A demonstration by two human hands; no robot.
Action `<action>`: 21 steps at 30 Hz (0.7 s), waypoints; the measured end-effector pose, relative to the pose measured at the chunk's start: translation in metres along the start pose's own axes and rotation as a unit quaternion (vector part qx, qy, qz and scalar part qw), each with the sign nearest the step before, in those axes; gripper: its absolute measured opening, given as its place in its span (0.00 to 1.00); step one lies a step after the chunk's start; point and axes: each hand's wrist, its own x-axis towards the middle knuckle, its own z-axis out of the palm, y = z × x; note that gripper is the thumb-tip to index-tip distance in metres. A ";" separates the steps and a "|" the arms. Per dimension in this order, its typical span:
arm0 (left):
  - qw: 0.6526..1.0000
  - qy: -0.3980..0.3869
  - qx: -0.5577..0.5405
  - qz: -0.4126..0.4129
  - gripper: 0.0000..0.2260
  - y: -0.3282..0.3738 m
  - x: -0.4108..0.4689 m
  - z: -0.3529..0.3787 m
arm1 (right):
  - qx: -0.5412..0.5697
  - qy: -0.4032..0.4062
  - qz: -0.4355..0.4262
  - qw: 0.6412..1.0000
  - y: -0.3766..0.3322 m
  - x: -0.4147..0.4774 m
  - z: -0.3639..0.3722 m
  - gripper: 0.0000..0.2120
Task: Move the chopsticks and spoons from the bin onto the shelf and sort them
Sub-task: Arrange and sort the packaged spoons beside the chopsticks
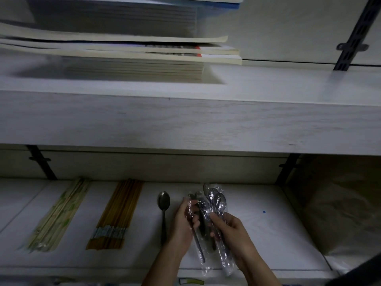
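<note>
On the lower shelf (268, 234) lie a bundle of pale wrapped chopsticks (59, 215) at the left and a bundle of brown chopsticks (117, 215) beside it. A bare metal spoon (164, 211) lies right of them. My left hand (183, 226) grips a plastic-wrapped spoon (198, 242) just right of the bare spoon. My right hand (233, 232) holds several plastic-wrapped spoons (216, 201), their bowls pointing away from me. Both hands hover low over the shelf, close together. The bin is not in view.
An upper shelf board (185, 120) overhangs the lower one and carries stacks of books (123, 50). Black wall brackets (288, 168) stand at the back. Brown paper (340, 203) lies at the far right of the lower shelf.
</note>
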 end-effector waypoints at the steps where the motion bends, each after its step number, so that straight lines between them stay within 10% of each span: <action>1: 1.000 -0.011 -0.004 -0.005 0.21 -0.001 -0.003 0.003 | -0.007 0.003 -0.002 1.000 0.000 0.000 0.001 0.11; 12: 0.999 -0.029 -0.019 0.028 0.09 -0.008 -0.005 0.000 | -0.163 0.062 -0.028 0.984 0.003 0.007 0.004 0.09; 21: 0.995 -0.030 -0.091 0.017 0.08 0.002 0.009 -0.007 | 0.096 -0.046 0.143 0.984 -0.002 0.007 -0.009 0.08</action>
